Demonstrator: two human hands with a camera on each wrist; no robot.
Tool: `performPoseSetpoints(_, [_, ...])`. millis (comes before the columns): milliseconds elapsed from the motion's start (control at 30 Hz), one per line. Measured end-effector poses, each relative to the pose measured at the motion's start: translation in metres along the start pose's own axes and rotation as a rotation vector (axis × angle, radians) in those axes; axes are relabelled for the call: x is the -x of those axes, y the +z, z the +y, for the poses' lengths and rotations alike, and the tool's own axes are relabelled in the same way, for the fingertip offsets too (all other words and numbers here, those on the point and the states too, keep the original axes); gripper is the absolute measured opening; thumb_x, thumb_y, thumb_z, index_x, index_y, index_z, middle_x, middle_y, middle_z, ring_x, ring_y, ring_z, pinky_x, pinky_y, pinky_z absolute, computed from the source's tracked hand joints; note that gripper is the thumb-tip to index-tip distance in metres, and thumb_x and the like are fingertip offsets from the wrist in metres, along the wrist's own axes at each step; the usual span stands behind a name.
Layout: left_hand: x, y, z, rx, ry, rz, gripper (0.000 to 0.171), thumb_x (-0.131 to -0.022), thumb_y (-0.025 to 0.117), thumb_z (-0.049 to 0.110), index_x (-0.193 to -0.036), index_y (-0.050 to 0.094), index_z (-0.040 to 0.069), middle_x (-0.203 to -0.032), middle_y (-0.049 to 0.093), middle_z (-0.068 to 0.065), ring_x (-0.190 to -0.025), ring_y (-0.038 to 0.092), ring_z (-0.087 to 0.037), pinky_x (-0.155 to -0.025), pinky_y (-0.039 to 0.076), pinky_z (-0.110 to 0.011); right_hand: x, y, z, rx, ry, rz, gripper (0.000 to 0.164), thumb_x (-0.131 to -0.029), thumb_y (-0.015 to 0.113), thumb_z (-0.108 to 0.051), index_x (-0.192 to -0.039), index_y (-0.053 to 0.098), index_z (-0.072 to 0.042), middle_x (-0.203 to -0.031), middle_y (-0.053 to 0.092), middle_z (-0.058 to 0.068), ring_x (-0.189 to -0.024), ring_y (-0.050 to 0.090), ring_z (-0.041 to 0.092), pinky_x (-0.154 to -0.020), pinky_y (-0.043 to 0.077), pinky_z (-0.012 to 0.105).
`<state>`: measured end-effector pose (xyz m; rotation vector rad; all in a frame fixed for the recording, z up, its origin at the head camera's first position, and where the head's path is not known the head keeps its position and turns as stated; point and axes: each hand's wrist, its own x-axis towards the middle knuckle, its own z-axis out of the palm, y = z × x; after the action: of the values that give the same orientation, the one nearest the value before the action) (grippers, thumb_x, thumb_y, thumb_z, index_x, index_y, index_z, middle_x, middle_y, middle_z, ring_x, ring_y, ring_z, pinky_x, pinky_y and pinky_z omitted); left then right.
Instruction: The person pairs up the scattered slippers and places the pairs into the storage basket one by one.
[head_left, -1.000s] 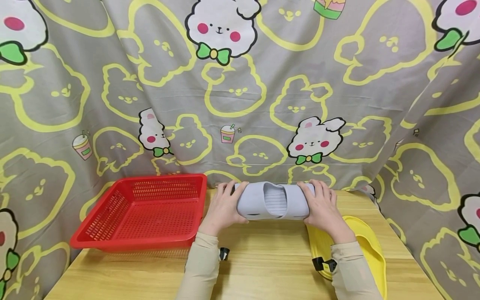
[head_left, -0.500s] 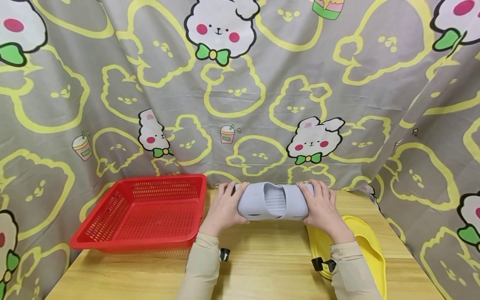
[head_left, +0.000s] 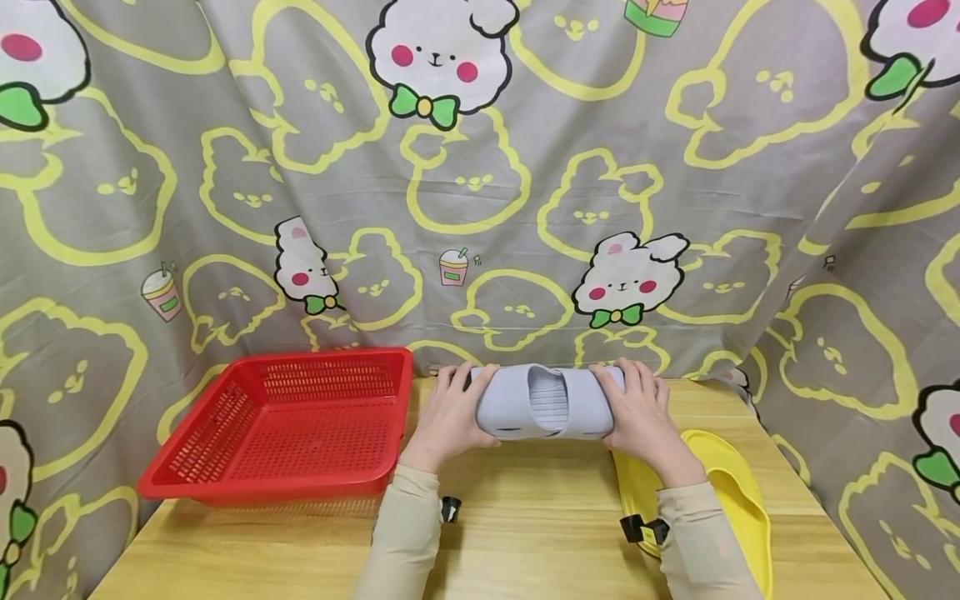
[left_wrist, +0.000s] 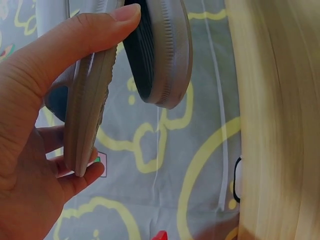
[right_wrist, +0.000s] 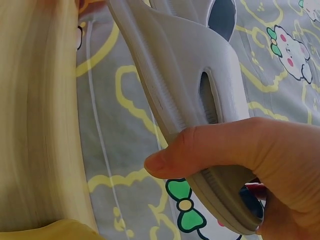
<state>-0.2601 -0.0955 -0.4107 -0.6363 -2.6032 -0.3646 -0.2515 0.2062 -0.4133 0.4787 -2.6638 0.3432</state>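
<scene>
Two pale grey slippers (head_left: 510,402) are held between the hands, above the far side of the wooden table; straps and a ribbed insole face the head camera. My left hand (head_left: 452,417) grips their left end. Its thumb (left_wrist: 95,32) lies along one sole in the left wrist view, with the fingers on the other side, while a second rounded sole (left_wrist: 172,60) shows beside it. At the other end my right hand (head_left: 641,417) grips likewise; in the right wrist view its thumb (right_wrist: 200,150) crosses a slipper's sole edge. The palms are partly hidden.
A red perforated basket (head_left: 262,492) stands on the table (head_left: 517,533) to the left. Yellow footwear (head_left: 750,508) lies at the right, partly under the right forearm. Behind the table hangs a grey patterned curtain (head_left: 465,317). Black wrist mounts (head_left: 450,509) show by the sleeves.
</scene>
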Motion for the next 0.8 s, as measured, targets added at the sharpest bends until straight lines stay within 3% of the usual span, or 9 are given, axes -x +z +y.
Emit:
performPoseSetpoints(300, [0.000, 0.003, -0.002, 0.016, -0.015, -0.005, 0.114, -0.050, 0.095, 0.045, -0.146, 0.036, 0.028, -0.138, 0.046, -0.013, -0.123, 0.042, -0.037, -0.094, 0.048, -0.053, -0.001, 0.001, 0.000, 0.004, 0.004, -0.011, 0.108, -0.048, 0.094, -0.011, -0.140, 0.039, -0.018, -0.140, 0.031, 0.025, -0.131, 0.022, 0.046, -0.099, 0.020, 0.066])
performPoseSetpoints(800, [-0.001, 0.014, 0.002, 0.054, -0.043, 0.014, 0.124, -0.053, 0.095, 0.037, -0.154, 0.024, 0.021, -0.151, 0.033, -0.019, -0.139, 0.031, -0.042, -0.110, 0.038, -0.056, 0.000, 0.000, 0.005, -0.011, -0.014, 0.050, 0.107, -0.049, 0.093, -0.011, -0.141, 0.039, -0.020, -0.139, 0.031, 0.025, -0.131, 0.022, 0.046, -0.100, 0.021, 0.066])
